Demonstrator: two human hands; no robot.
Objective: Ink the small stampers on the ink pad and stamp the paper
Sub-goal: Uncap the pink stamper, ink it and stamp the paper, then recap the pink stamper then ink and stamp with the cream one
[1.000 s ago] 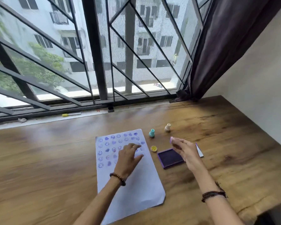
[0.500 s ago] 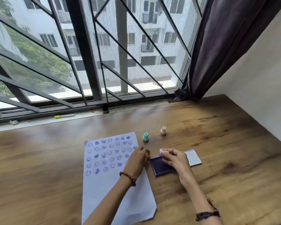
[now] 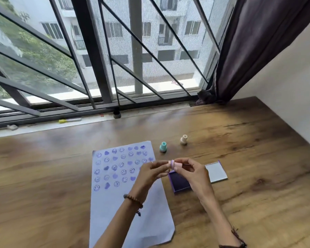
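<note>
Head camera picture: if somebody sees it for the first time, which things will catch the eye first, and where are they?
First, the two hands meeting at the centre: the left hand and the right hand pinch a small lilac stamper between their fingertips, above the open purple ink pad. To their left lies the paper, its upper part covered with rows of purple smileys and hearts. Behind, a teal stamper and a beige stamper stand on the wooden table.

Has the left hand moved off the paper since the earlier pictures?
Yes. The left hand rose rightward from the paper, toward the ink pad.
</note>
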